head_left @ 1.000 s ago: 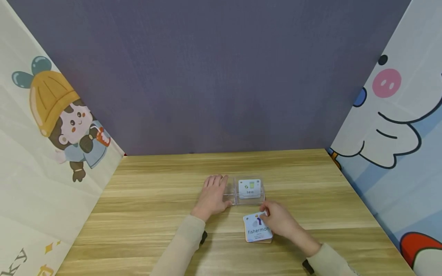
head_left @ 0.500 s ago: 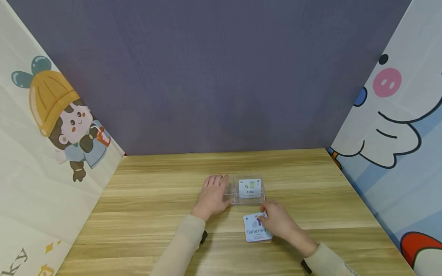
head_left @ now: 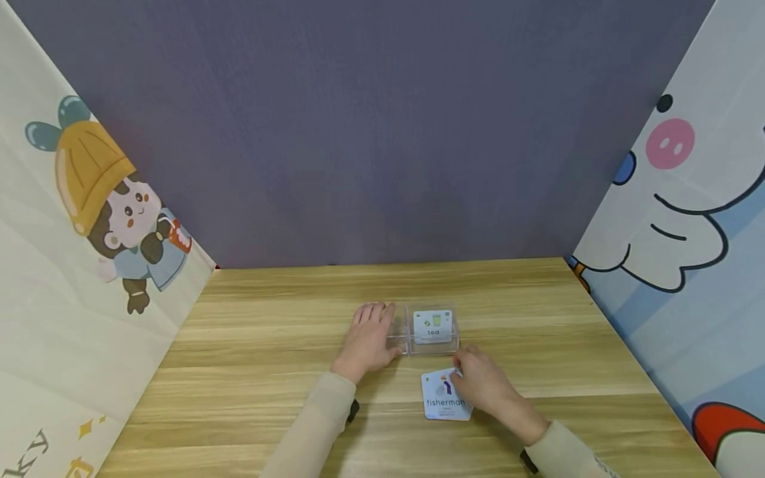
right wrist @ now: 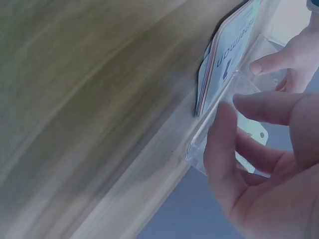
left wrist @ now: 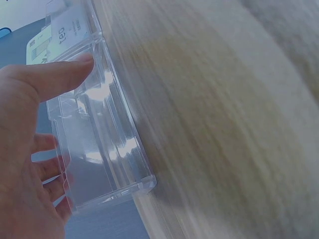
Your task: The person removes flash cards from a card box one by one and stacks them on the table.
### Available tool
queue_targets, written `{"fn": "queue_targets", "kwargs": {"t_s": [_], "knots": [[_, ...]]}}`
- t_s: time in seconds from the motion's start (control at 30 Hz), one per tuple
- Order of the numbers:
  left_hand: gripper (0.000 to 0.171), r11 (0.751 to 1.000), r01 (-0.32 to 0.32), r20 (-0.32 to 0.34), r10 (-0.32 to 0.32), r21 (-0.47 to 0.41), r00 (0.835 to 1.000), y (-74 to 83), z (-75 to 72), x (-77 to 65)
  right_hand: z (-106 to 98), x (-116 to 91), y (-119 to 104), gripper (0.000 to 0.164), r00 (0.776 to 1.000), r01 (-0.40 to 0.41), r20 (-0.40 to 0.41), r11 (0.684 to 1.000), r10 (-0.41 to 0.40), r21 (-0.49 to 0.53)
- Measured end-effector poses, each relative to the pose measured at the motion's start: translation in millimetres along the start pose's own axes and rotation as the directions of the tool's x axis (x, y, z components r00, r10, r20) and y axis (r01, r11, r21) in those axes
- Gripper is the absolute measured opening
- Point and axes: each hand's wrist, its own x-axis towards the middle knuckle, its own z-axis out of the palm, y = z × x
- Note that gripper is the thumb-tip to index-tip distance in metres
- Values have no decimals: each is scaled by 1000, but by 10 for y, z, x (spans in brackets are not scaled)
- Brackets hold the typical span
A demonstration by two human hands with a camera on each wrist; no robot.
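Note:
A clear plastic card box (head_left: 408,332) with two compartments stands mid-table. A card reading "tea" (head_left: 433,325) leans in its right compartment. My left hand (head_left: 366,338) holds the box's left end. In the left wrist view the thumb (left wrist: 75,72) lies across the front while the other fingers go behind. Nearer to me lies a small stack of word cards (head_left: 443,401), with "fisherman" on top. My right hand (head_left: 483,382) hovers at the stack's right upper corner. Thumb and forefinger (right wrist: 222,134) are bent towards each other, with no card visible between them.
The wood-grain table (head_left: 251,372) ends at a dark grey panel (head_left: 382,133) behind. Printed cartoon sheets flank it, with a capped figure (head_left: 140,212) to the left and a pig-nosed figure (head_left: 669,143) to the right.
The orange-edged lower cards that stuck out under the "fisherman" card now sit nearly flush with it. My right hand has shifted slightly at the stack. The left hand keeps its place.

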Motion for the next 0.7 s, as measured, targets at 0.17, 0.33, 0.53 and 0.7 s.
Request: {"fn": "queue_targets", "kwargs": {"t_s": [0.17,0.33,0.53,0.7], "knots": [[99,1000,0,-3,0,5,1000,7,10,7,-25,13,15,16,995,64,-67,990,-73,-125],[99,1000,-1,3,1,6,1000,8,5,5,-36,38,37,19,989,92,-102,983,-109,-158],[99,1000,-2,8,2,0,1000,12,-6,3,-46,64,73,21,970,160,-149,968,-190,-192],[98,1000,-7,-6,7,-7,1000,2,13,16,-70,93,94,20,945,217,-187,943,-267,-253]]}}
